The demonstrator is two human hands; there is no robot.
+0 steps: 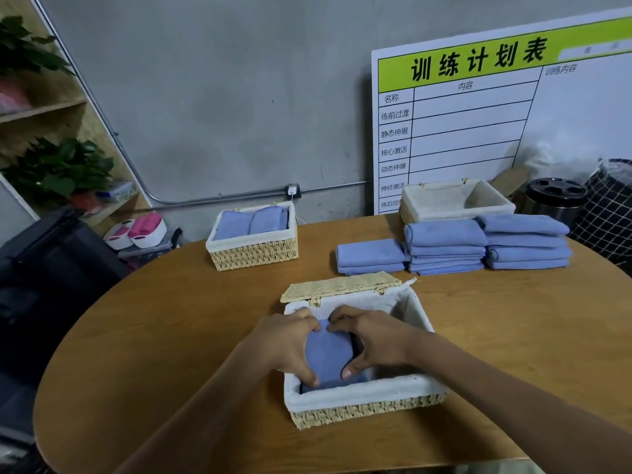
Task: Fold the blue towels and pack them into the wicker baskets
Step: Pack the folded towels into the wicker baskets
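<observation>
A folded blue towel [329, 355] sits inside the near wicker basket [369, 407], which has a white liner and its lid folded back. My left hand [289, 343] grips the towel's left side and my right hand [371, 335] grips its right side, fingers curled over the far edge and thumbs at the near edge. A second wicker basket [253, 256] at the back left holds two folded blue towels [249, 221]. Three stacks of folded blue towels [444, 246] lie at the back right. An empty lined basket [455, 213] stands behind them.
The round wooden table [171, 336] carries everything. A white planning board [478, 114] leans on the grey wall. A black-lidded bin [554, 198] and a checked bag [608, 213] stand at the far right. Shelves with plants [58, 169] are at the left.
</observation>
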